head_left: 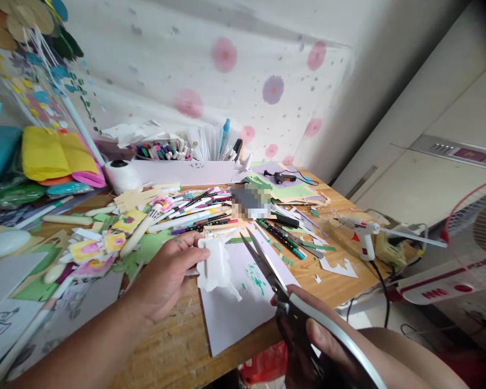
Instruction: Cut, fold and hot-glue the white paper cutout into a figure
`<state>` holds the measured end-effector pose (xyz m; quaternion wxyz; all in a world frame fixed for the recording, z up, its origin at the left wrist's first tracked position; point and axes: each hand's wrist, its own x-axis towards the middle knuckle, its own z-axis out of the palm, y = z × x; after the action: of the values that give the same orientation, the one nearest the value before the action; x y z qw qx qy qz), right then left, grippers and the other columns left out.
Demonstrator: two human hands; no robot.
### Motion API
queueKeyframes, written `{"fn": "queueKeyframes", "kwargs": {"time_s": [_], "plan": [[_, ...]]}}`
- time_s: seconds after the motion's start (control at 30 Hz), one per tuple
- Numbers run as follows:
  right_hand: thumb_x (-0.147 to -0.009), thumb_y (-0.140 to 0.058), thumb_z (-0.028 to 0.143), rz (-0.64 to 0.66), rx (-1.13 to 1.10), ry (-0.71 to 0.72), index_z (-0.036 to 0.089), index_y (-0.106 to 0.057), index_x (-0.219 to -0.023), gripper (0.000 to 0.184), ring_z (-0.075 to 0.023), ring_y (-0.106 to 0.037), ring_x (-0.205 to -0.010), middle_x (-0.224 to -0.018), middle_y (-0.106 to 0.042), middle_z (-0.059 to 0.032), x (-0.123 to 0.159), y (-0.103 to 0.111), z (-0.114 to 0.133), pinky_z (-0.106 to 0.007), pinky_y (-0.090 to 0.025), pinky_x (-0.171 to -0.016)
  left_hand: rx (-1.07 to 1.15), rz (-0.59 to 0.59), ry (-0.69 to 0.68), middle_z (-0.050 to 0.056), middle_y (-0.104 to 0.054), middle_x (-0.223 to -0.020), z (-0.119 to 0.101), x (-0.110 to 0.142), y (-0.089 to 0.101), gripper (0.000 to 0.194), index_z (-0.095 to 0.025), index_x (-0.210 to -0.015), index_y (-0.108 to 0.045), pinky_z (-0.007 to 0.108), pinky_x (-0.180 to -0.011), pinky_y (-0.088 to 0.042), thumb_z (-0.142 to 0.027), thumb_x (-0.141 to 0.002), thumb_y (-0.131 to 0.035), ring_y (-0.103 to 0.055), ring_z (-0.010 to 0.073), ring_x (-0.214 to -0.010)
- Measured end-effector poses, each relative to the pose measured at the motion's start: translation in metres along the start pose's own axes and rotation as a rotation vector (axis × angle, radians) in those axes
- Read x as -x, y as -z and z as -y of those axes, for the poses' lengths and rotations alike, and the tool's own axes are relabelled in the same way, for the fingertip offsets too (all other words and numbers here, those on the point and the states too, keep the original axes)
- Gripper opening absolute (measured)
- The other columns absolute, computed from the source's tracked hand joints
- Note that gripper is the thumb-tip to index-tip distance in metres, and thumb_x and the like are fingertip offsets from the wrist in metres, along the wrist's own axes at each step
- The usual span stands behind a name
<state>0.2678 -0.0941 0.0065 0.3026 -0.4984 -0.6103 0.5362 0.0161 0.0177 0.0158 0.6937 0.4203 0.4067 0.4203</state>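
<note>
My left hand pinches a white piece with a wavy cut edge between thumb and fingers; its exact kind I cannot make out. Beside it, my right hand is closed round the dark handles of large scissors. The blades stand parted and point up and left, apart from the white piece. Beneath both lies a white sheet of paper with green marks on it. Part of my right hand's fingers is hidden behind the handles.
Markers and paper scraps crowd the middle of the wooden table. Paper flowers lie at the left. A white glue gun with its cord stands at the right edge, near a fan. A long pen box lines the back.
</note>
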Motion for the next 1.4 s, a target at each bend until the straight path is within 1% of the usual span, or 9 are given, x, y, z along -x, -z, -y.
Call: {"fn": "queueKeyframes", "kwargs": {"time_s": [0.13, 0.27, 0.37, 0.47, 0.67, 0.8, 1.1, 1.3, 1.4], "plan": [[-0.081, -0.045, 0.069, -0.025, 0.121, -0.001, 0.022, -0.056, -0.119, 0.062, -0.0242, -0.057, -0.085, -0.091, -0.061, -0.0082, -0.001, -0.002, 0.016, -0.034, -0.046, -0.077, 0.034, -0.003, 0.031, -0.003, -0.061, -0.056, -0.001, 0.002, -0.003, 0.011, -0.018, -0.073, -0.065, 0.018, -0.045, -0.041, -0.021, -0.064, -0.07, -0.052, 0.0101, -0.048], [-0.086, -0.04, 0.066, 0.046, 0.096, -0.133, 0.023, -0.052, -0.123, 0.058, -0.0196, -0.059, -0.073, -0.085, -0.064, -0.0055, -0.001, -0.009, 0.034, -0.028, -0.047, -0.067, 0.058, 0.013, 0.092, -0.002, -0.06, -0.055, 0.001, 0.002, -0.002, 0.022, -0.018, -0.081, -0.067, 0.021, -0.045, -0.044, -0.021, -0.061, -0.072, -0.056, 0.013, -0.049], [-0.084, -0.04, 0.068, 0.081, 0.076, -0.185, 0.022, -0.054, -0.116, 0.058, -0.0175, -0.059, -0.068, -0.08, -0.064, -0.0042, -0.001, -0.011, 0.04, -0.025, -0.045, -0.062, 0.077, 0.032, 0.112, 0.003, -0.068, -0.064, 0.003, 0.001, 0.0, 0.023, -0.016, -0.081, -0.068, 0.023, -0.044, -0.045, -0.021, -0.059, -0.07, -0.058, 0.0142, -0.049], [-0.081, -0.042, 0.071, 0.06, 0.072, -0.198, 0.019, -0.055, -0.107, 0.059, -0.0171, -0.057, -0.069, -0.082, -0.062, -0.005, -0.002, -0.014, 0.038, -0.025, -0.046, -0.063, 0.067, 0.015, 0.133, 0.008, -0.072, -0.074, 0.003, 0.002, 0.001, 0.027, -0.014, -0.083, -0.069, 0.024, -0.045, -0.047, -0.02, -0.057, -0.07, -0.059, 0.0146, -0.05], [-0.078, -0.044, 0.074, 0.108, 0.0, -0.176, 0.017, -0.049, -0.096, 0.06, -0.0093, -0.043, -0.052, -0.069, -0.046, 0.0021, -0.007, -0.013, 0.021, -0.021, -0.042, -0.049, 0.061, -0.042, 0.125, -0.002, -0.06, -0.05, 0.002, 0.002, -0.001, 0.019, -0.017, -0.069, -0.064, 0.019, -0.035, -0.038, -0.017, -0.05, -0.07, -0.048, 0.0093, -0.037], [-0.082, -0.045, 0.069, 0.174, -0.09, -0.123, 0.018, -0.046, -0.094, 0.052, -0.0066, -0.037, -0.048, -0.066, -0.039, 0.0049, -0.01, -0.011, 0.012, -0.018, -0.034, -0.043, 0.029, -0.09, 0.148, 0.0, -0.063, -0.054, 0.001, 0.001, -0.002, 0.025, -0.017, -0.074, -0.065, 0.021, -0.035, -0.038, -0.018, -0.05, -0.07, -0.051, 0.0119, -0.038], [-0.079, -0.05, 0.07, 0.127, -0.141, -0.14, 0.017, -0.05, -0.091, 0.054, -0.0058, -0.036, -0.047, -0.061, -0.038, 0.0061, -0.012, -0.013, 0.013, -0.016, -0.033, -0.04, 0.019, -0.101, 0.156, -0.001, -0.06, -0.049, 0.003, 0.001, -0.002, 0.02, -0.018, -0.069, -0.065, 0.02, -0.033, -0.036, -0.019, -0.05, -0.069, -0.049, 0.0111, -0.037], [-0.071, -0.059, 0.072, 0.103, -0.255, -0.31, 0.017, -0.051, -0.096, 0.061, -0.0037, -0.034, -0.041, -0.058, -0.037, 0.008, -0.013, -0.018, 0.007, -0.014, -0.031, -0.035, 0.036, -0.074, 0.17, 0.001, -0.063, -0.052, 0.001, 0.002, -0.002, 0.021, -0.018, -0.07, -0.065, 0.02, -0.033, -0.037, -0.019, -0.05, -0.069, -0.049, 0.0113, -0.037], [-0.074, -0.049, 0.075, 0.088, -0.195, -0.224, 0.018, -0.052, -0.105, 0.065, -0.0074, -0.043, -0.047, -0.062, -0.046, 0.004, -0.008, -0.014, 0.01, -0.017, -0.037, -0.041, 0.068, -0.06, 0.151, 0.002, -0.067, -0.061, -0.001, 0.001, -0.001, 0.022, -0.017, -0.072, -0.066, 0.023, -0.04, -0.044, -0.018, -0.05, -0.07, -0.056, 0.0138, -0.045]]}}
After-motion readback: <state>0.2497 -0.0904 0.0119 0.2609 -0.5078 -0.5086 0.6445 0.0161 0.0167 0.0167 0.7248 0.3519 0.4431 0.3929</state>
